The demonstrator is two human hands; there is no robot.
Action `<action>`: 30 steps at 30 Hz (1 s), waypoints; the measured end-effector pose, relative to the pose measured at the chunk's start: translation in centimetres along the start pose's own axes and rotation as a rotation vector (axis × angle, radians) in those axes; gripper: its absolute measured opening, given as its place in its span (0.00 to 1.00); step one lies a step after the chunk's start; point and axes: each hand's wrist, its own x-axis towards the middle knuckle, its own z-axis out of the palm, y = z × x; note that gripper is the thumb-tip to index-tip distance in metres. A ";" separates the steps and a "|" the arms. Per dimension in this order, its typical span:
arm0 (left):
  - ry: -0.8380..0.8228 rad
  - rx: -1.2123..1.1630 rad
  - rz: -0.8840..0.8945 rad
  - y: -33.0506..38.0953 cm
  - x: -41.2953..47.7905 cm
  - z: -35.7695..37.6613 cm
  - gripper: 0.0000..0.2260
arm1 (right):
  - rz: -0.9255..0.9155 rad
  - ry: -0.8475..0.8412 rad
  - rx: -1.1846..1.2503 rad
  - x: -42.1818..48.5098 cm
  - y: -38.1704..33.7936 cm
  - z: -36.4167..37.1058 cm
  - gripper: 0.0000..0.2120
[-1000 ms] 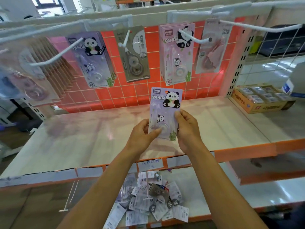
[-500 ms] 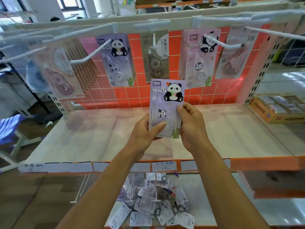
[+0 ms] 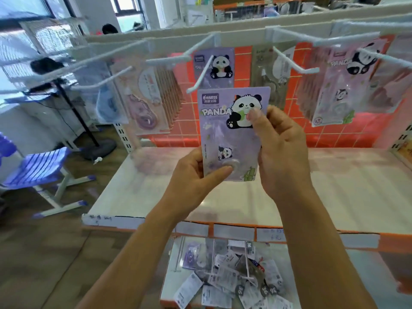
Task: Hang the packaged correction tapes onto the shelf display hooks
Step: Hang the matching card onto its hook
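I hold a purple panda correction tape pack (image 3: pixel 225 128) upright in both hands, in front of the orange-tiled back panel. My left hand (image 3: pixel 196 175) pinches its lower left corner, thumb on the blister. My right hand (image 3: pixel 278 148) grips its right edge, thumb over the panda picture. Just above the pack's top edge ends a white display hook (image 3: pixel 199 75) that carries a matching purple panda pack (image 3: pixel 217 65). Further hooks hold a grey pack (image 3: pixel 270 72), a pink panda pack (image 3: pixel 341 85) and pale packs (image 3: pixel 142 101) on the left.
The white shelf board (image 3: pixel 334 192) lies below my hands, with an orange price strip along its front. A lower shelf holds a heap of loose packaged tapes (image 3: pixel 234 279). A blue chair (image 3: pixel 38 170) and a black stand (image 3: pixel 93 148) are on the floor at left.
The pack has risen toward the hook with the purple panda pack. My right hand slid up its edge to the panda picture. My view swung left and moved closer.
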 end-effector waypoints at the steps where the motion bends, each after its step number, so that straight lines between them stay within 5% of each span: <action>1: -0.003 -0.007 0.015 0.3 -0.1 -0.7 0.09 | -0.023 -0.007 -0.012 0.0 0.0 0.7 0.06; 19: -0.044 0.005 0.116 -1.4 0.9 -5.4 0.08 | -0.058 0.042 -0.069 0.8 1.7 5.2 0.07; 24: -0.014 0.109 0.057 -2.9 3.2 -5.4 0.13 | -0.053 0.067 -0.056 3.1 3.4 4.6 0.18; 27: 0.006 0.209 0.084 -3.3 5.3 -5.3 0.21 | -0.071 0.115 -0.153 5.2 3.9 4.4 0.11; 30: 0.060 0.280 0.096 -3.7 8.1 -5.4 0.18 | -0.138 0.181 -0.333 8.1 4.2 4.3 0.05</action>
